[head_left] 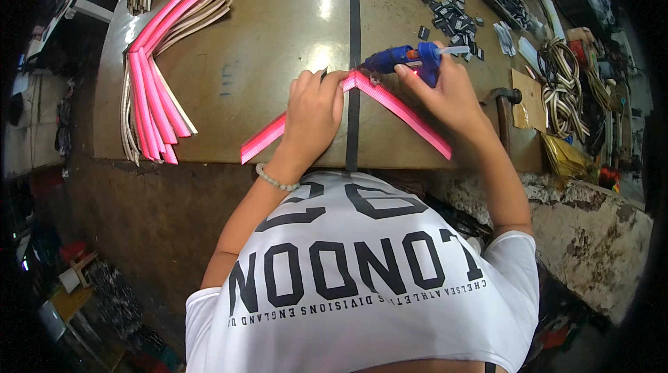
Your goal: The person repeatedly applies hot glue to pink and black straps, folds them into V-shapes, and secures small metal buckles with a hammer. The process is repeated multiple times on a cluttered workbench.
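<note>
Strip (356, 81), V-bent and pink, sits pinched in the left hand's grip (311, 112), apex just right, one leg slanting bodyward of the right hand's grip (449, 91), curled around a blue glue gun (393, 59).

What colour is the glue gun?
The glue gun is mostly blue, seen best in the head view, in the right hand.

I am in a workshop, by the look of it: a blue glue gun (396, 60) in my right grip (445, 84), a hammer (504, 112) on the worn surface (271, 28), bundled pink strips (144, 84), heaped small black pieces (454, 19), coiled cords (561, 88), and stained, flaking masonry (577, 241).
</note>
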Demonstrator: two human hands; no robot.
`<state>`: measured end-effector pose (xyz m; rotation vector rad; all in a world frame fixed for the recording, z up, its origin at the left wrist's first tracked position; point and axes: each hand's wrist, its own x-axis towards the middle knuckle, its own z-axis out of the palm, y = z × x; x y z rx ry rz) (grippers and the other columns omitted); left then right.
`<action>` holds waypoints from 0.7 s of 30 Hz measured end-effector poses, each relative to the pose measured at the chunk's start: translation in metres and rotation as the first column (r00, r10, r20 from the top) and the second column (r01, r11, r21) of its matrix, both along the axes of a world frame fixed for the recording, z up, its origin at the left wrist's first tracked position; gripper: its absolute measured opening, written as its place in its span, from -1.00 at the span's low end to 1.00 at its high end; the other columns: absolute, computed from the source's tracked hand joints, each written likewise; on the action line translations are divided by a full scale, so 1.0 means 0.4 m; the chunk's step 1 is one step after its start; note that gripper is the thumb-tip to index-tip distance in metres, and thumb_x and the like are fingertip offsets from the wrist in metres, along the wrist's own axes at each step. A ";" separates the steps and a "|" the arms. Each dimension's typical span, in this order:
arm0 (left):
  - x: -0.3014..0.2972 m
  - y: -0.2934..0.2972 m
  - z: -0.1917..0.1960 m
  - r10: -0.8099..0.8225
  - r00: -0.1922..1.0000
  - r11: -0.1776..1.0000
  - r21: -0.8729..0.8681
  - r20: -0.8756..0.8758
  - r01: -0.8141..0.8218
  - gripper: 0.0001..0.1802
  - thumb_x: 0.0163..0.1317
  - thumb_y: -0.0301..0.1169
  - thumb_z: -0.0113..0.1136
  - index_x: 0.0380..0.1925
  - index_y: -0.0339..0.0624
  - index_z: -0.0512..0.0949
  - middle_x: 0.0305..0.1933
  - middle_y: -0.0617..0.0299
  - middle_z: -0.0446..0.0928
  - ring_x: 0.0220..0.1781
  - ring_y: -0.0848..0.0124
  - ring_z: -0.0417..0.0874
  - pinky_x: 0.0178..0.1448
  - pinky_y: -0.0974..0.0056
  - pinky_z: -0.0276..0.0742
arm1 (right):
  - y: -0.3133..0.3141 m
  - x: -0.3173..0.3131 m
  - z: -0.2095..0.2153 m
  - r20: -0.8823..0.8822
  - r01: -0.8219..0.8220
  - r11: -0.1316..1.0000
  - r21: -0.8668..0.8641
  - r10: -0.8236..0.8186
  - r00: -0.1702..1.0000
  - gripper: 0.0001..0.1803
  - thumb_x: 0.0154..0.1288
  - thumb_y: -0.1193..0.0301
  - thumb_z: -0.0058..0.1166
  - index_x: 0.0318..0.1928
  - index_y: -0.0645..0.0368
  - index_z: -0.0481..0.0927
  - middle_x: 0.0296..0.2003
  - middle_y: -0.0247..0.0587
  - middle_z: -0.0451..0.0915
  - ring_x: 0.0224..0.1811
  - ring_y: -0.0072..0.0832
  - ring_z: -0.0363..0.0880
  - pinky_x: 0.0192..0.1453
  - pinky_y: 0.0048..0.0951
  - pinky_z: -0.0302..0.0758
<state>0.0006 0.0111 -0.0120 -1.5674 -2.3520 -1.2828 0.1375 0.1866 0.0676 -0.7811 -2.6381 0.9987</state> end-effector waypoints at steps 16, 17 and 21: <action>-0.002 0.000 -0.006 0.005 1.000 1.000 0.000 -0.004 -0.005 -0.82 0.24 -0.49 0.19 -0.17 -0.15 0.65 -0.40 0.07 0.51 -0.27 0.11 0.47 -0.11 0.10 0.38 | -0.075 0.072 0.014 -0.051 -0.022 0.999 -0.031 0.020 0.999 -0.56 0.28 0.13 0.25 -0.14 0.29 0.52 -0.39 0.08 0.61 -0.35 -0.04 0.66 -0.25 -0.23 0.52; -0.002 -0.001 -0.005 0.005 1.000 1.000 -0.013 0.003 -0.005 -0.83 0.24 -0.49 0.19 -0.17 -0.15 0.66 -0.39 0.07 0.52 -0.28 0.12 0.47 -0.11 0.10 0.38 | -0.078 0.075 0.016 -0.086 0.033 0.998 -0.048 -0.037 0.996 -0.56 0.28 0.13 0.25 -0.13 0.29 0.52 -0.40 0.07 0.62 -0.36 -0.06 0.67 -0.25 -0.24 0.53; -0.001 -0.003 -0.002 -0.009 1.000 1.000 -0.004 0.026 0.009 -0.82 0.24 -0.46 0.23 -0.16 -0.14 0.67 -0.40 0.08 0.52 -0.28 0.14 0.47 -0.12 0.12 0.38 | -0.092 0.084 0.023 -0.079 0.108 0.992 -0.061 -0.113 0.990 -0.52 0.28 0.10 0.24 -0.09 0.28 0.51 -0.43 0.10 0.64 -0.38 -0.04 0.69 -0.23 -0.24 0.56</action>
